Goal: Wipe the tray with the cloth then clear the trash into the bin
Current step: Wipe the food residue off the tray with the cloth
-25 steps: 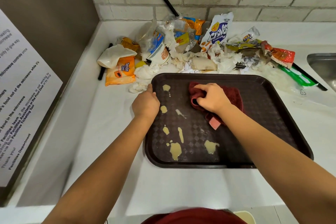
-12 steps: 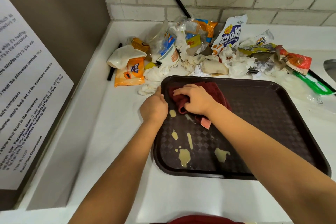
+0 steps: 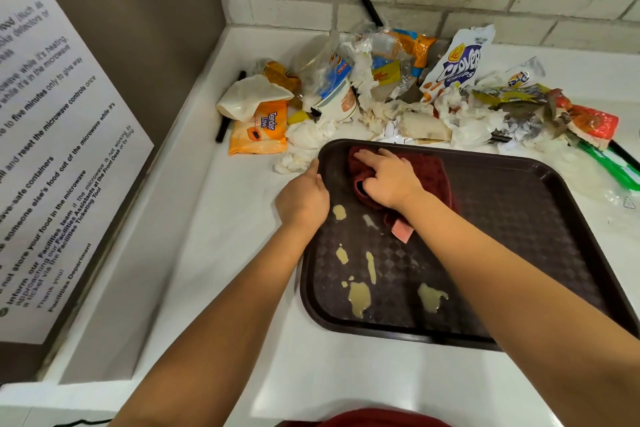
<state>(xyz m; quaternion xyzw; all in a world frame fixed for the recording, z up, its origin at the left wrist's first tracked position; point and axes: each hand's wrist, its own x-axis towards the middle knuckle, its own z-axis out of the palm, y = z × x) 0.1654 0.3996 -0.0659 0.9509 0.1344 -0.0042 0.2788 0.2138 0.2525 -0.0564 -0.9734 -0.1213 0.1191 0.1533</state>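
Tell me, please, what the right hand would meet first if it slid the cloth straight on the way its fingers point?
Probably the tray's raised far-left rim: the right hand presses the cloth close to that corner. Just past it lies crumpled white tissue.

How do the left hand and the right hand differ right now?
The left hand grips the tray's left rim, bare; the right hand presses the red cloth inside the tray. The left hand sits at the tray's edge, partly over the counter; the right hand lies near the tray's far left corner. Both are palm-down and clear of the spills.
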